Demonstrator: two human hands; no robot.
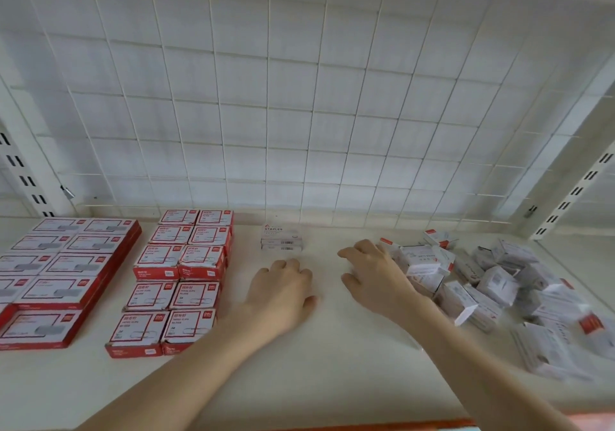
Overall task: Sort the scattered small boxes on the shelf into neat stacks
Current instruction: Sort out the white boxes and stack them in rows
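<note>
Red-and-white flat boxes (60,274) are lying in tidy rows, stacked two deep in places, well to the left of the fingers of the left hand (283,292). Closer to those fingers, but on the same side, red-and-white paper clip boxes (179,277) are sitting in two neat columns, some piles higher than others.

The left hand is resting palm down on the cream shelf (332,364), with its fingers loosely curled and gripping nothing. Just beyond its fingertips, toward the back, a small stack of white staples boxes (282,239) is standing square and apart from the hand.

The right hand (372,274) is lying palm down beside the left one, the two hands apart. Its fingers are relaxed and slightly spread, reaching toward the back and grasping nothing. Immediately right of these fingers, the scattered small boxes (492,284) are lying in a loose heap. They are white with red corners, tilted at all angles, and spreading toward the front right of the shelf, where they are blurring. The outer side of the right hand is lying against the heap's nearest boxes, though actual contact cannot be told.

Beyond all the fingertips a white wire grid panel (299,97) is rising at the back of the shelf, with slotted uprights (572,194) flanking it.
</note>
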